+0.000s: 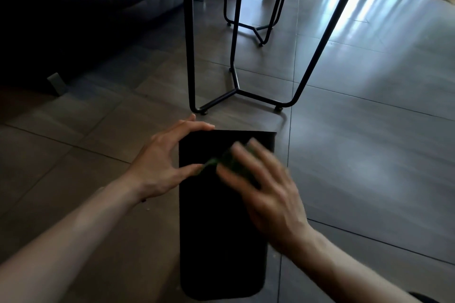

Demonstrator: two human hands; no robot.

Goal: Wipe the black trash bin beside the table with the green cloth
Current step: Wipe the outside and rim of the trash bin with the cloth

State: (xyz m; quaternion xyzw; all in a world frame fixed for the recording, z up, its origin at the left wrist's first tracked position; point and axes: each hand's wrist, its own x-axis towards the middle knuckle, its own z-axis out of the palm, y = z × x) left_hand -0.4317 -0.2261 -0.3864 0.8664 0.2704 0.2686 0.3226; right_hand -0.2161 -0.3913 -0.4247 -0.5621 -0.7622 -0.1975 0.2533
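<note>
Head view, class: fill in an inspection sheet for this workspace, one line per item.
Surface: grey tiled floor, small crumbs near the bin.
Job's things: black trash bin on the floor; green cloth on it, blurred.
Clutter: nothing seen.
Hands: left hand rests on the bin's edge, fingers spread; right hand presses the cloth, motion-blurred.
Cables: nothing seen.
Surroundings: table legs beyond the bin; dark sofa at left.

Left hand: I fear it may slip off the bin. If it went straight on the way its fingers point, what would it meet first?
Probably the table leg, past the black bin edge the left hand touches; depth is unclear.
</note>
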